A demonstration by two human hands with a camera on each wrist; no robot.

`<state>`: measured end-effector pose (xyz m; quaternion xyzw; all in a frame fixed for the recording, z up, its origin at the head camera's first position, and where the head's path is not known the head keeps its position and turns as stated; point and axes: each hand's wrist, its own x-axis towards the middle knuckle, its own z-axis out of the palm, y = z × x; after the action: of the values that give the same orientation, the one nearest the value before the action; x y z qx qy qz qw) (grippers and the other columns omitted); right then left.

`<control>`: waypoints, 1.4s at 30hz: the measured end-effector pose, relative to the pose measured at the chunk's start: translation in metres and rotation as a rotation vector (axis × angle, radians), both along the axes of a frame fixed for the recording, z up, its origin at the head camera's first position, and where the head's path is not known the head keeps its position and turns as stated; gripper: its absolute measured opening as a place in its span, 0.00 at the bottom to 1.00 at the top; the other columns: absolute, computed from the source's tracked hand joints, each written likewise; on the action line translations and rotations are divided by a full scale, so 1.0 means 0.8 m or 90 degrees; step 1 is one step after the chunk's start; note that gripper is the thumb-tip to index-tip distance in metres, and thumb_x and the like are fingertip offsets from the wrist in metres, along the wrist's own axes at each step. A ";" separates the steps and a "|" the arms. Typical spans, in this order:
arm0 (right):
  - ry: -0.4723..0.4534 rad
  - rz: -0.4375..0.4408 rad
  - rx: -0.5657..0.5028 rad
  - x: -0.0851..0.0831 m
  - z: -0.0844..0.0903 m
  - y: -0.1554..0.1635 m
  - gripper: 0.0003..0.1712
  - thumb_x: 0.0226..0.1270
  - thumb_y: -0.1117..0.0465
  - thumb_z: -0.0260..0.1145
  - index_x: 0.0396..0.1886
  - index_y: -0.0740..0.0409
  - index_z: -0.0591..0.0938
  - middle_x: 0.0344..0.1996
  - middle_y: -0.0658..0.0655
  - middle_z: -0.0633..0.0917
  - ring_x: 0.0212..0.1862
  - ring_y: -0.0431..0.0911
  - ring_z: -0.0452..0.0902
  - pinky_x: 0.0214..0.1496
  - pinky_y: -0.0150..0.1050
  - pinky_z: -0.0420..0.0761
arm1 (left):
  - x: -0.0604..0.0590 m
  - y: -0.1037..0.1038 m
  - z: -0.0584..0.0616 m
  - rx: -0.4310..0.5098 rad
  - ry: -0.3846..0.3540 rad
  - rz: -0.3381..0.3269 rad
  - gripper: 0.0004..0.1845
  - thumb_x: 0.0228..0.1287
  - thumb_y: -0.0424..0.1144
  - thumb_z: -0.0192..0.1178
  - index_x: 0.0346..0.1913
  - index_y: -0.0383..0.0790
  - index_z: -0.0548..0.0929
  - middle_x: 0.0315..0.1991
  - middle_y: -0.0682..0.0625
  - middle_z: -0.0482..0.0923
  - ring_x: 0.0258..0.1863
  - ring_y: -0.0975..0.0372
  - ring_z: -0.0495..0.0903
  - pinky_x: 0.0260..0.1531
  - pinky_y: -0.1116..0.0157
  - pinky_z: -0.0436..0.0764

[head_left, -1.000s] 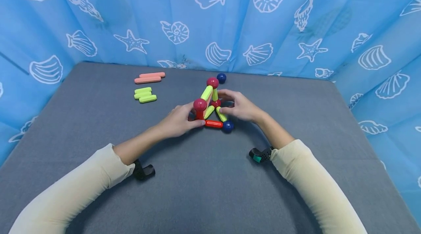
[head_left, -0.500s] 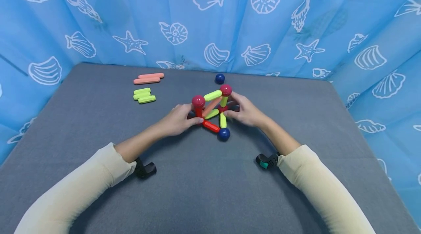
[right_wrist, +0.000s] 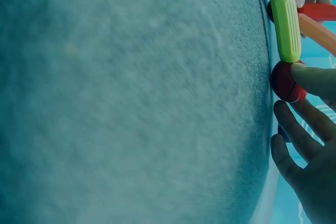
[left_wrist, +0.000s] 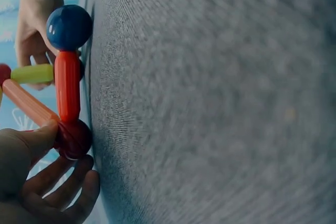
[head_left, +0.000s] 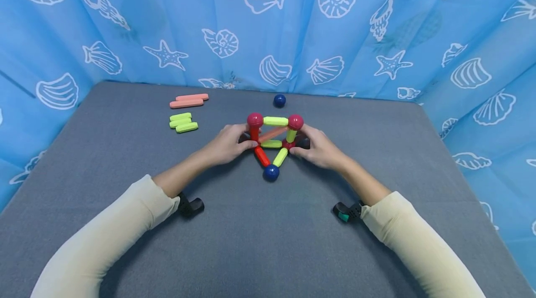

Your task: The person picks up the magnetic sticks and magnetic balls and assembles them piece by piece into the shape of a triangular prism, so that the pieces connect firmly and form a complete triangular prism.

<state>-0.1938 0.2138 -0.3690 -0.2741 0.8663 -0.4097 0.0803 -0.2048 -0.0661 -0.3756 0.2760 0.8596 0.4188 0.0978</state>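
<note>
Grey table [head_left: 268, 242], blue seashell-print curtain [head_left: 293, 23] walling it in.

Nearest: dark blue ball [head_left: 271, 172], front corner of a magnetic rod-and-ball frame [head_left: 274, 142] at table centre. From it a red rod [head_left: 262, 155] runs to 11 o'clock and a lime rod [head_left: 280, 156] to 1 o'clock.

Left hand [head_left: 226, 143] at the frame's 9 o'clock, fingers curled, thumb on the dark red base ball [left_wrist: 73, 139]. Right hand [head_left: 320, 148] at 3 o'clock, fingers curled about the opposite red base ball [right_wrist: 286, 81].

Above: two magenta balls [head_left: 255, 119], joined by a lime top rod [head_left: 275, 121].

Farther, 10 o'clock: three lime rods [head_left: 183, 122], then two salmon rods [head_left: 189, 100]. At 12 o'clock, a loose dark blue ball [head_left: 279, 100] near the curtain.
</note>
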 end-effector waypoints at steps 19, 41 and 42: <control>-0.029 0.003 0.038 -0.001 -0.001 -0.002 0.26 0.66 0.67 0.68 0.62 0.65 0.75 0.55 0.63 0.82 0.61 0.56 0.76 0.64 0.56 0.71 | -0.008 -0.071 0.022 -0.037 0.058 0.004 0.26 0.62 0.29 0.67 0.63 0.36 0.76 0.53 0.39 0.81 0.48 0.51 0.82 0.50 0.51 0.80; -0.060 0.010 0.018 -0.002 -0.001 0.002 0.27 0.65 0.69 0.68 0.64 0.68 0.74 0.57 0.66 0.81 0.64 0.59 0.74 0.67 0.57 0.68 | -0.014 -0.146 0.012 -0.153 0.099 0.113 0.25 0.61 0.28 0.68 0.61 0.32 0.76 0.46 0.36 0.84 0.44 0.47 0.83 0.45 0.46 0.78; -0.061 0.008 0.016 -0.002 -0.001 0.002 0.27 0.65 0.68 0.68 0.64 0.68 0.74 0.58 0.66 0.81 0.64 0.59 0.74 0.67 0.57 0.68 | -0.012 -0.142 0.013 -0.123 0.094 0.099 0.26 0.60 0.28 0.69 0.62 0.31 0.76 0.46 0.37 0.85 0.44 0.48 0.83 0.46 0.47 0.79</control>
<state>-0.1952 0.2156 -0.3698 -0.2587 0.8647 -0.4110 0.1281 -0.2141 -0.1796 -0.3651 0.2281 0.9196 0.3187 0.0280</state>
